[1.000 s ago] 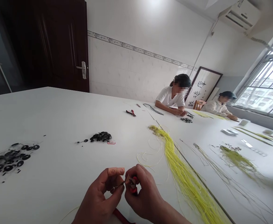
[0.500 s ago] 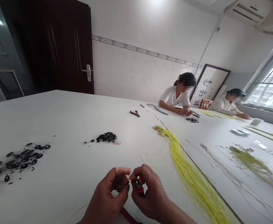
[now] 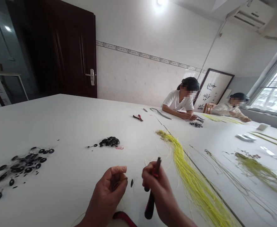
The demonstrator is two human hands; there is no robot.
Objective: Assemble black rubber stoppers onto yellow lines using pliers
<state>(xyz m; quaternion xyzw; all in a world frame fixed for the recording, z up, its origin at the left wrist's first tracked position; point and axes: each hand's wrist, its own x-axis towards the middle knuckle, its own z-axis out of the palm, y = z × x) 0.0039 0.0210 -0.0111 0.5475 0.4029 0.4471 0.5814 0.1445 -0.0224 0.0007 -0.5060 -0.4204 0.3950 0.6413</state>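
Observation:
My left hand [image 3: 107, 194] hovers low over the white table [image 3: 65, 126] with thumb and fingers pinched together; what it pinches is too small to make out. A small black ring [image 3: 131, 183] sits just right of its fingertips. My right hand [image 3: 158, 194] is closed round red-handled pliers [image 3: 152, 189], whose dark tip points up and away. A long bundle of yellow cords [image 3: 190, 179] lies to the right of my right hand.
Piles of black rings lie at the left [image 3: 22, 164] and in the middle [image 3: 109, 141]. A second pair of pliers [image 3: 138, 117] lies farther back. Two other people [image 3: 182, 97] sit at the far side with more cords. More yellow strands [image 3: 254, 165] lie at right.
My hands have come apart. The right hand swung the pliers away from the left fingertips so the tip now points up, and a black ring shows between the hands.

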